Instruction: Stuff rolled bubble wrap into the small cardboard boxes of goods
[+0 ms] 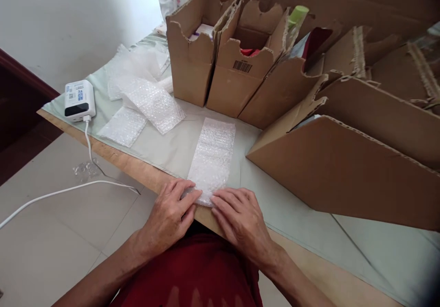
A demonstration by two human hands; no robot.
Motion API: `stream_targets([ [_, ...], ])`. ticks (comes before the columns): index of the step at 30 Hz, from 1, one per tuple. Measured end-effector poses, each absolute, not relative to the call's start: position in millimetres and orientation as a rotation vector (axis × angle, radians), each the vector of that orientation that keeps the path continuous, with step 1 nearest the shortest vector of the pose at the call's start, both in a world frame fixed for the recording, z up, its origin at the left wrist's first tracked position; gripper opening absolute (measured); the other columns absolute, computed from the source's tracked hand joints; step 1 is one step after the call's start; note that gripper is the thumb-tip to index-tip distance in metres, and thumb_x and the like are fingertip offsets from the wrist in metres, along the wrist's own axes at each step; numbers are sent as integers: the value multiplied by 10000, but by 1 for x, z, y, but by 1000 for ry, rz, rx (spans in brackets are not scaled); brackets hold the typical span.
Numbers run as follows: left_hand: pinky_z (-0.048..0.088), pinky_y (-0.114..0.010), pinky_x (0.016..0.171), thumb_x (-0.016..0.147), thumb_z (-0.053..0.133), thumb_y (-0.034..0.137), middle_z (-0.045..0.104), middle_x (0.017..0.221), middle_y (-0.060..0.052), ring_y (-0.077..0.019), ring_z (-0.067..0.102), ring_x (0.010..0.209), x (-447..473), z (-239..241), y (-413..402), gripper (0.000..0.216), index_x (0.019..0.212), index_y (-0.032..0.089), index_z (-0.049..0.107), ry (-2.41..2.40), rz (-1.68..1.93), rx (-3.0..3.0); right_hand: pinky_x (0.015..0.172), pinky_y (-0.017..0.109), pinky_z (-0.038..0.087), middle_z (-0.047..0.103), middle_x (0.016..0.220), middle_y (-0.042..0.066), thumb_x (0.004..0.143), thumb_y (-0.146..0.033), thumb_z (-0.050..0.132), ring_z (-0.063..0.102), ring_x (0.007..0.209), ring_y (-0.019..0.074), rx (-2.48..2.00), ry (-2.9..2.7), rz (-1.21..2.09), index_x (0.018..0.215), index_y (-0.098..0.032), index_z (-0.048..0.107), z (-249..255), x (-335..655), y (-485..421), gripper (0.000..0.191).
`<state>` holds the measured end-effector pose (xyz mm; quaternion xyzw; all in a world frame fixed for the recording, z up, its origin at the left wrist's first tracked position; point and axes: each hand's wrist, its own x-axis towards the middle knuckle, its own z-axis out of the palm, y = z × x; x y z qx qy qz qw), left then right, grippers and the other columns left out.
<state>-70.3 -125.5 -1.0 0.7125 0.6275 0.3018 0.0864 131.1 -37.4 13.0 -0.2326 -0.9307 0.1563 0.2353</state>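
A narrow strip of bubble wrap [213, 153] lies on the cloth-covered table, its near end at the front edge and folded or rolled into a thicker band. My left hand [175, 206] grips the left side of that near end, fingers curled over it. On the right side, my right hand [239, 213] holds the same end with bent fingers pressed together. Whether anything is wrapped inside the fold, I cannot tell. More loose bubble wrap [154, 103] lies in a heap farther back on the left, with a flat piece [124, 126] beside it.
Several open cardboard boxes [192, 73] line the back and right, one large box [371, 169] reaching close to my right side. A white device [79, 98] sits at the left table edge, its white cable [87, 137] hanging over. Tiled floor [51, 174] shows below.
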Motion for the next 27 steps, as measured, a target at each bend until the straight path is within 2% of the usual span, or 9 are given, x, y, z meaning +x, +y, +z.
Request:
stream_targets([
  [2, 505, -442, 965, 905, 546, 0, 678, 1158, -113, -263, 580, 1113, -71, 1, -125, 335, 1175, 166, 653, 1831, 949, 2112, 803, 358, 459, 765, 942, 34, 979, -95, 550, 679, 860, 186, -670, -2456, 546, 1061, -202, 651, 9, 128, -36, 169],
  [5, 517, -378, 882, 944, 537, 39, 728, 1015, -66, -212, 628, 975, -73, 4, -121, 280, 1155, 181, 655, 1748, 1026, 2054, 734, 309, 502, 763, 894, 14, 979, -108, 556, 689, 769, 155, -738, -2351, 736, 1076, -207, 660, 9, 129, -31, 174],
  [7, 518, -351, 797, 965, 533, 85, 728, 911, -48, -194, 636, 860, -74, 7, -117, 242, 1152, 178, 657, 1772, 1031, 2023, 774, 310, 533, 767, 981, 42, 976, -122, 559, 716, 852, 173, -808, -2306, 735, 1118, -209, 662, 12, 133, -28, 196],
  [9, 514, -333, 739, 975, 525, 117, 714, 848, -38, -185, 631, 787, -75, 9, -112, 234, 1163, 169, 655, 1826, 1011, 2003, 813, 338, 538, 750, 1070, 85, 969, -133, 574, 712, 937, 203, -843, -2290, 596, 1141, -204, 658, 16, 138, -27, 204],
  [14, 518, -336, 729, 975, 533, 153, 695, 806, -28, -191, 635, 754, -76, 9, -98, 216, 1154, 163, 652, 1876, 952, 2008, 861, 393, 488, 729, 1114, 117, 929, -86, 599, 674, 1022, 241, -722, -2440, 271, 1127, -196, 644, 18, 142, -34, 231],
  [17, 529, -356, 747, 976, 537, 166, 700, 839, -41, -203, 647, 767, -76, 6, -89, 223, 1169, 162, 650, 1905, 921, 2038, 920, 438, 449, 729, 1188, 134, 935, -129, 615, 649, 1120, 282, -692, -2556, 210, 1178, -178, 640, 12, 136, -36, 250],
  [20, 552, -368, 792, 983, 560, 199, 685, 938, -74, -219, 663, 857, -77, 4, -86, 253, 1222, 154, 630, 1952, 967, 1997, 907, 433, 428, 746, 1177, 115, 961, -121, 578, 665, 1077, 271, -731, -2586, 217, 1175, -175, 648, 6, 128, -30, 231],
  [24, 507, -442, 1008, 940, 644, 211, 628, 1253, -148, -275, 609, 1162, -79, 6, -94, 309, 1244, 169, 614, 1886, 1080, 2064, 868, 392, 438, 770, 1061, 65, 982, -114, 542, 687, 965, 221, -775, -2474, 447, 1142, -192, 645, 7, 125, -17, 206],
  [27, 467, -457, 1050, 946, 580, 103, 664, 1234, -120, -264, 583, 1207, -81, 5, -96, 295, 1228, 181, 616, 1774, 1042, 2129, 844, 370, 464, 772, 1003, 35, 987, -142, 550, 693, 893, 196, -830, -2435, 651, 1148, -215, 643, 11, 126, -7, 200],
])
